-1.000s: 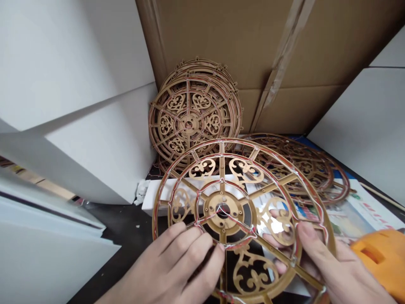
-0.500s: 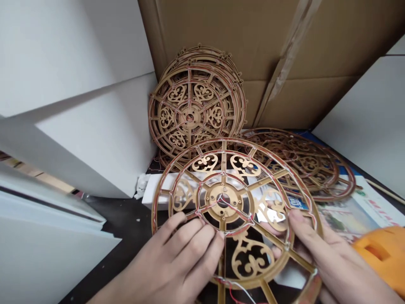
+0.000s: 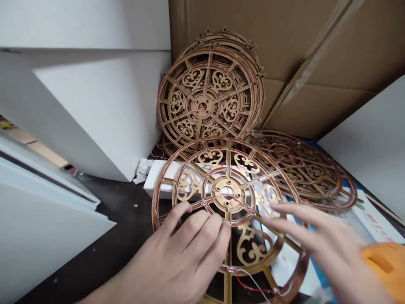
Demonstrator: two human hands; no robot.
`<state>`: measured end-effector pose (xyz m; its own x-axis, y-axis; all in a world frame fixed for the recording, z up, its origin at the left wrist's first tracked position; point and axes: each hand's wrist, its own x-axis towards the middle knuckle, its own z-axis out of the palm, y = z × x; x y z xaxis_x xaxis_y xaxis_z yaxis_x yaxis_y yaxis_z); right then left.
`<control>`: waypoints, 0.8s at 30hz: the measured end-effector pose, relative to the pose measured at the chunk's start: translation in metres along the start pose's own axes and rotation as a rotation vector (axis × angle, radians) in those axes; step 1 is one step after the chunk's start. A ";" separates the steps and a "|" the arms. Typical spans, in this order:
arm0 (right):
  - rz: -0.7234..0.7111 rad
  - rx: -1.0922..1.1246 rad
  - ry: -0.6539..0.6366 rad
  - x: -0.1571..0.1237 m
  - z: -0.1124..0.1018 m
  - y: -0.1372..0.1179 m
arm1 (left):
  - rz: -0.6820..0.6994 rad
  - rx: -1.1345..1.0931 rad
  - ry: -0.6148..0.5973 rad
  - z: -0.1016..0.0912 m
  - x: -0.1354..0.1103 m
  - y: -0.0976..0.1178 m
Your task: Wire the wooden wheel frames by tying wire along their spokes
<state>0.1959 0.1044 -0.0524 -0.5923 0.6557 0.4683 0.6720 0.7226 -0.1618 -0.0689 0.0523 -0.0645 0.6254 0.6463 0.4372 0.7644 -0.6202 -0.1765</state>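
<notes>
A round gold openwork wheel (image 3: 228, 190) with scroll cut-outs and red and white wires along its spokes lies in front of me on the dark table. My left hand (image 3: 186, 253) rests on its near left part, fingers bent and pressing the spokes near the hub. My right hand (image 3: 319, 245) hovers over the wheel's right side, blurred, its fingers stretched out and apart, holding nothing.
A stack of like wheels (image 3: 209, 97) leans upright against a cardboard box (image 3: 284, 50). Another stack (image 3: 310, 169) lies flat at the right on printed sheets. White foam blocks (image 3: 79, 105) stand at the left, a white foam strip (image 3: 158, 179) under the wheel, an orange object (image 3: 386, 266) at the lower right.
My right hand has let go of the wheel's right rim and lifted off, fingers spreading. The wheel has dropped flatter. The view has shifted left and down a little.
</notes>
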 end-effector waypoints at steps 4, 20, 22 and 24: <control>-0.320 -0.172 -0.104 0.009 0.009 -0.011 | -0.020 -0.015 0.029 -0.001 0.000 0.000; -0.326 -0.222 -0.096 0.021 0.017 -0.022 | -0.044 -0.032 0.000 -0.006 0.005 -0.002; -0.322 -0.203 -0.111 0.020 0.016 -0.021 | -0.038 -0.031 0.004 -0.006 0.005 -0.001; -0.312 -0.186 -0.101 0.021 0.016 -0.021 | -0.040 -0.036 0.004 -0.006 0.005 -0.001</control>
<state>0.1626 0.1066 -0.0537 -0.8159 0.4349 0.3809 0.5158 0.8452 0.1398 -0.0675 0.0536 -0.0563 0.5934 0.6696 0.4467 0.7827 -0.6094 -0.1264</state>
